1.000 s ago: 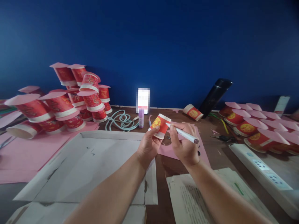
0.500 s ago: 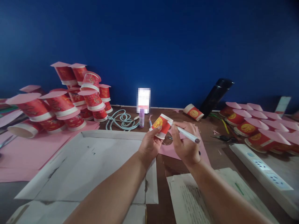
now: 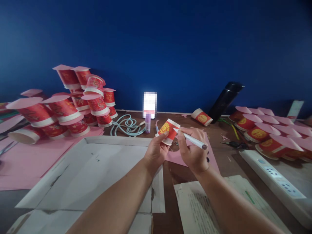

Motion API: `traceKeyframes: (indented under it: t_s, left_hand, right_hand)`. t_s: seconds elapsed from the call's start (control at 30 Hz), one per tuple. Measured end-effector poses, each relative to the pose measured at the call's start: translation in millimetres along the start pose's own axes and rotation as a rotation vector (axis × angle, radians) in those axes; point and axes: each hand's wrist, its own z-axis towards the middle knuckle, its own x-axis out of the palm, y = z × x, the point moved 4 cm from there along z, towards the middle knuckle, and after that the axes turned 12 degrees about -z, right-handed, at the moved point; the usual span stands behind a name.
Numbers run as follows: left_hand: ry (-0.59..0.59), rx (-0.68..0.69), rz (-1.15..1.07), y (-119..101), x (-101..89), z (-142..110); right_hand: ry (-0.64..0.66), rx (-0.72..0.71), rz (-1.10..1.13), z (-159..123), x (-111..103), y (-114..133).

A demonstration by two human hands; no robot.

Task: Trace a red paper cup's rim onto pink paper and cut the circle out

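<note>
My left hand [image 3: 157, 150] is wrapped round a red paper cup [image 3: 172, 129] with a gold print and white rim, tilted above the table. In my right hand [image 3: 195, 151] is a white marker pen [image 3: 195, 140], gripped like for writing, its tip at the cup's red side. Whether the tip touches the cup I cannot tell. Under my right hand lies a pink sheet [image 3: 214, 161] with a round cut-out. Another red paper cup [image 3: 202, 117] lies on its side farther back. A purple glue stick [image 3: 147, 124] stands upright left of the held cup.
Stacked red cups with pink discs [image 3: 95, 104] stand at left, more cups [image 3: 270, 130] at right. A white cardboard tray [image 3: 97, 175] lies in front. Around are a coiled cable [image 3: 126, 125], lit phone [image 3: 150, 102], black flask [image 3: 225, 100], power strip [image 3: 273, 182] and printed papers [image 3: 195, 201].
My right hand has shifted the marker pen's tip slightly left and down along the cup's side. My left hand and the cup stay nearly still.
</note>
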Motion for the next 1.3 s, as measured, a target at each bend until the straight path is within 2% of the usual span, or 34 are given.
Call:
traceKeyframes:
  t_s: [0.4, 0.67, 0.8, 0.9, 1.07, 1.13, 1.2, 1.3]
  left_hand:
    - [-0.023, 0.0, -0.009, 0.0, 1.4, -1.2]
    - [-0.064, 0.0, -0.036, -0.4, 1.0, -1.1]
    - [-0.09, 0.025, -0.055, -2.4, -1.4, 1.2]
    - [-0.079, 0.008, -0.035, -2.3, -2.9, 2.4]
    - [0.071, -0.135, 0.036, 4.0, 2.5, -0.9]
    - [0.058, -0.132, 0.03, 4.3, 3.3, -2.8]
    - [0.026, -0.117, 0.022, 4.0, 3.4, -4.0]
    - [0.004, -0.115, 0.021, 5.0, 2.8, -5.0]
  right_hand:
    - [0.021, -0.028, 0.005, 0.3, 0.4, 3.0]
    - [0.027, 0.037, 0.066, -1.8, -0.1, 1.9]
    - [0.023, 0.195, 0.194, -1.0, -0.7, -3.7]
    - [0.026, 0.416, 0.374, -2.3, 9.0, -18.6]
    - [0.248, 0.848, 0.767, -17.3, 45.3, -42.8]
    - [0.336, 0.919, 0.927, -22.7, 55.2, -41.8]
    - [0.4, 0.926, 1.04, -25.2, 60.0, -36.7]
    - [0.429, 0.925, 1.125, -26.6, 61.9, -31.3]
